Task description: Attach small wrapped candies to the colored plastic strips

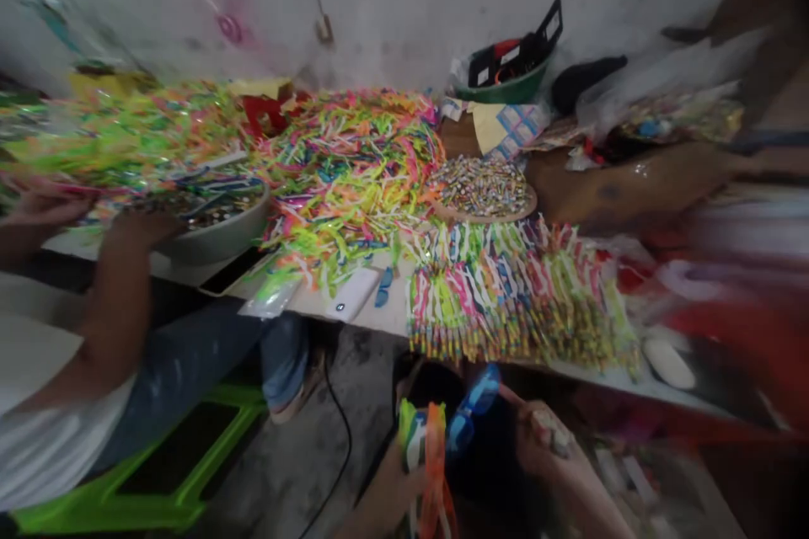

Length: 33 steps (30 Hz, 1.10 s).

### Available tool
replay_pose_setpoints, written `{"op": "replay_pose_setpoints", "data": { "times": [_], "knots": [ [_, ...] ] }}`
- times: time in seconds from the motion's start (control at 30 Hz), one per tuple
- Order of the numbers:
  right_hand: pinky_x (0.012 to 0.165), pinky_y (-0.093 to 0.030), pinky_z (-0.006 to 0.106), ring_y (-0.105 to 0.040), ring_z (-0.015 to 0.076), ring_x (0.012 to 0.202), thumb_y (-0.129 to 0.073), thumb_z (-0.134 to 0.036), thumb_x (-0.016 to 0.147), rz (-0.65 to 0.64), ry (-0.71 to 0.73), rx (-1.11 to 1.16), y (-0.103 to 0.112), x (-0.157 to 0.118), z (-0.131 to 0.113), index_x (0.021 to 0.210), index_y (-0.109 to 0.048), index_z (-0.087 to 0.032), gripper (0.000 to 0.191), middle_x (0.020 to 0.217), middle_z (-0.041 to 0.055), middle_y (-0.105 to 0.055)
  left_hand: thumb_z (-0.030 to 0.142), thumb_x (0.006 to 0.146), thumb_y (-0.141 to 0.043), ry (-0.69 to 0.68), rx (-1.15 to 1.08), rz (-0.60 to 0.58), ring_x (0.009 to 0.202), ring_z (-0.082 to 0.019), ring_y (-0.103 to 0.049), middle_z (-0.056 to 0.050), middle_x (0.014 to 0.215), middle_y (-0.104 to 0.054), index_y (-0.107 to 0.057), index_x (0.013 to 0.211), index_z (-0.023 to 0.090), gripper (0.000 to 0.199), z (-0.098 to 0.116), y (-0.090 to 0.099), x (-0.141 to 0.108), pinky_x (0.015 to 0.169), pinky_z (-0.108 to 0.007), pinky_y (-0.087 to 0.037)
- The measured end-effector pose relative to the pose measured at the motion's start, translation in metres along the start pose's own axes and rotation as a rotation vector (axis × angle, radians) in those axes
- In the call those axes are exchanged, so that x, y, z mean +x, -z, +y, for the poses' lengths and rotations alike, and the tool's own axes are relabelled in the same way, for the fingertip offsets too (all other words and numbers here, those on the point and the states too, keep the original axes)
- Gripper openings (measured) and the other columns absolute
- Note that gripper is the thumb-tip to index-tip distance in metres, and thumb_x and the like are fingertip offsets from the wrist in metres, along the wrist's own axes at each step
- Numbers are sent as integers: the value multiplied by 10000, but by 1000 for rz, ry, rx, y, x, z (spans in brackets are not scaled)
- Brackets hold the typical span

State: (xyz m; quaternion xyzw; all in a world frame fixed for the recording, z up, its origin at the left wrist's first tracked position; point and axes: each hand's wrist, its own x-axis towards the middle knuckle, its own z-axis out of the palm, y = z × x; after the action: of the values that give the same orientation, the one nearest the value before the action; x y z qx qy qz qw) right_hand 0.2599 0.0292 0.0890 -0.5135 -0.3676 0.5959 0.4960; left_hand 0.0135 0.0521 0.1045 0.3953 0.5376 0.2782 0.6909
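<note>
Low in front of the table, my left hand [395, 488] is closed round a bundle of soft coloured strips [435, 446], neon yellow, white and orange, which hang down past the fingers. A shiny blue piece shaped like toy sunglasses [473, 411] is tilted between my hands. Its upper end meets the stretched index finger of my right hand [547, 446]; which hand bears it I cannot tell. The other right fingers are curled round small pale pieces [553, 431], too blurred to name. Above, rows of strip-topped sticks [468, 341] lie along the table edge.
A tangled heap of bright strips [354, 160] covers the table's middle. Nearby are a round tray of small pieces [484, 189], a white phone [354, 295] and a green basin [506, 84]. At left, a co-worker's arm [120, 303] reaches to a white bowl [221, 236], above a green stool [158, 472].
</note>
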Motion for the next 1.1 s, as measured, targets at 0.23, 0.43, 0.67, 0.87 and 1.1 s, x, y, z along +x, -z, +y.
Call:
{"op": "replay_pose_setpoints", "data": {
  "times": [0.23,0.43,0.67,0.87,1.1],
  "knots": [
    [476,-371,218,-466,72,471,-641,-176,630,-28,-89,51,-11,-22,46,1021,-568,-207,399,678,-39,-591,215,609,-647,86,-11,-184,1002,-240,-561,-43,1059,-656,-554,1144,164,545,-80,-25,13,913,-325,-436],
    [512,-354,234,-477,111,512,-664,-299,689,175,-34,-59,1,-17,53,1072,-586,-177,410,521,-46,-522,214,658,-583,68,64,-294,1154,-235,-486,-52,1220,-578,-448,1262,156,622,-90,-21,34,1018,-339,-338],
    [520,-369,222,-468,102,534,-704,-371,650,242,-17,-165,15,-9,67,1004,-595,-182,416,586,-52,-511,234,661,-647,-87,303,-261,1128,-218,-509,-108,1236,-547,-361,1296,151,702,-101,-21,44,993,-323,-356],
    [545,-378,223,-470,102,553,-690,-385,666,431,47,-170,20,-6,66,1010,-571,-190,413,606,-51,-520,156,690,-577,-135,340,-144,1067,-202,-551,-102,1182,-574,-360,1293,171,641,-96,-21,37,974,-320,-370],
    [497,-347,213,-461,97,499,-691,-385,665,283,-33,-114,21,-1,66,972,-574,-177,389,521,-56,-514,166,690,-551,-17,181,-91,1038,-229,-568,-103,1097,-629,-487,1121,116,439,-96,-13,54,961,-343,-384]
  ]
}}
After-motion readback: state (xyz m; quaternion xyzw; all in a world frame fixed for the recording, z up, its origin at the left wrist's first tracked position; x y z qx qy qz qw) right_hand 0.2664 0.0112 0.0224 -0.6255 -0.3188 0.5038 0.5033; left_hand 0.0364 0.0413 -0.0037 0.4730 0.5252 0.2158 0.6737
